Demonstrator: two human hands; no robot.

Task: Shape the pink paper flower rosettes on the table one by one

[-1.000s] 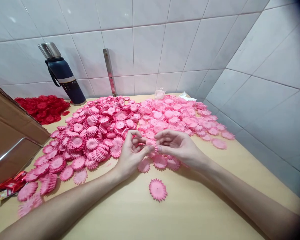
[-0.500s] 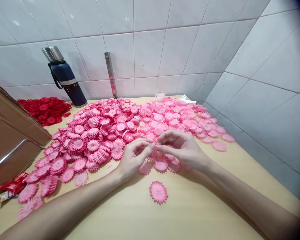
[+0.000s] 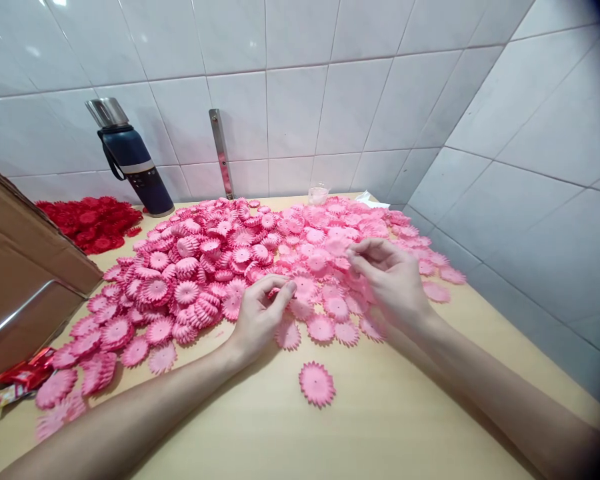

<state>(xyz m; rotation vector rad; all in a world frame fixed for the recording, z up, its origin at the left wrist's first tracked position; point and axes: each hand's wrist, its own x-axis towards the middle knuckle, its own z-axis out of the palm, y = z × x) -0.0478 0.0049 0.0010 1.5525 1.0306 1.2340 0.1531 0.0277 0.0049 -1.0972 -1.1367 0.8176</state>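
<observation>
My left hand [image 3: 264, 312] hovers at the front of a heap of pink scalloped flower discs, thumb and forefinger pinched together; what sits between them, if anything, is too small to make out. Farther right and higher, my right hand [image 3: 393, 275] pinches the edge of a pale pink flower disc [image 3: 337, 244], slightly blurred against the heap. Below the hands, one pink flower disc [image 3: 317, 385] lies alone on the table. Darker pink stacked discs [image 3: 187, 291] fill the heap's left side, while thinner, paler discs [image 3: 321, 328] lie beneath and between my hands.
A dark blue flask [image 3: 136, 163] stands at the back left beside a pile of red discs [image 3: 87, 223]. A cardboard box [image 3: 25, 267] and red wrappers [image 3: 27, 373] occupy the left side. At the back are a small clear cup [image 3: 319, 194] and a tiled wall [image 3: 300, 107].
My hands have come apart. The right one has moved up and to the right with a pale disc at its fingertips; the left has shifted slightly left, still pinched.
</observation>
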